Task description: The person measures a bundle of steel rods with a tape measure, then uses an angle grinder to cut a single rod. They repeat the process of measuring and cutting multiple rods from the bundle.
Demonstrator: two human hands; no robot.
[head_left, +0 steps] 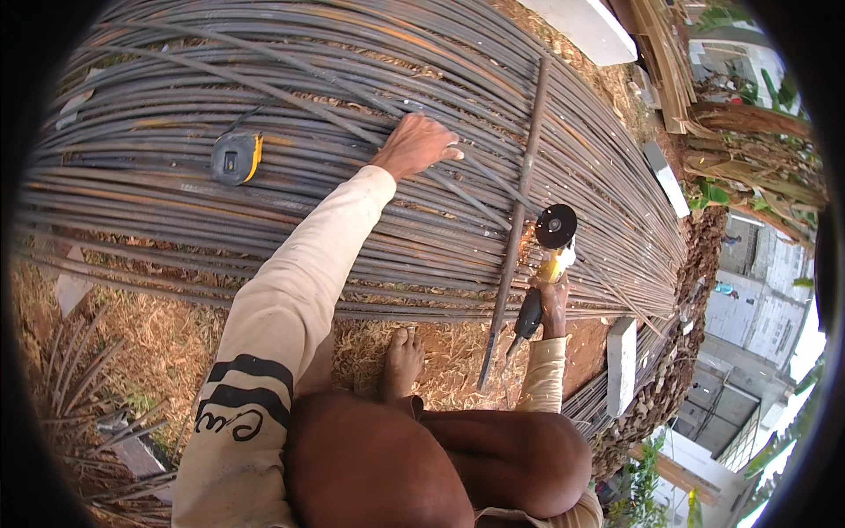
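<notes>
Right of the thick bar (529,163), our right hand (554,304) is clasping the sparking grinder (553,264); left of it, our left hand (414,144) is curling over thin rods (480,207), how closed we cannot tell.

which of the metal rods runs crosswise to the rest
The thick brownish rod between the left hand and the grinder. It lies crosswise; the other rods look thinner and run lengthwise or slantwise.

One left hand (415,145), one right hand (554,310), one grinder (530,314), one disc (555,227), one tape measure (236,158), one crossbar (518,211); rods (176,188) too many to count.
</notes>
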